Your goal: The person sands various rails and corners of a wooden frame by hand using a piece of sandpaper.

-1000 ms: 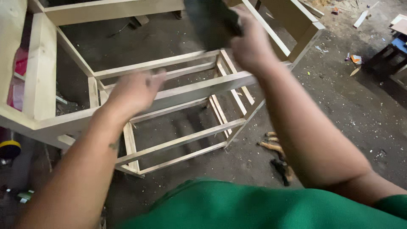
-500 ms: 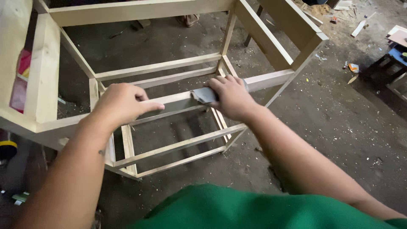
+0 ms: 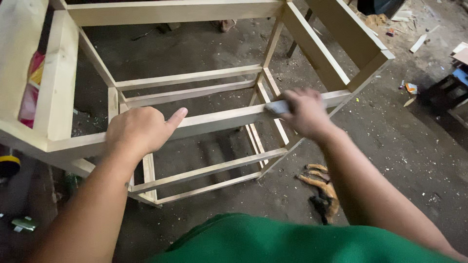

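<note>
Right hand (image 3: 304, 113) has slid its grey sandpaper (image 3: 276, 106) rightward along the frame's top rail (image 3: 219, 120) — fingers clamped on it, sanding mid-stroke; left hand (image 3: 139, 130) grips the rail's unsanded-looking end.

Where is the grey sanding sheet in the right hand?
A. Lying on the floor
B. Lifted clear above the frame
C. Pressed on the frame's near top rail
C: the right hand presses the grey sanding sheet onto the wooden frame's near top rail.
</note>
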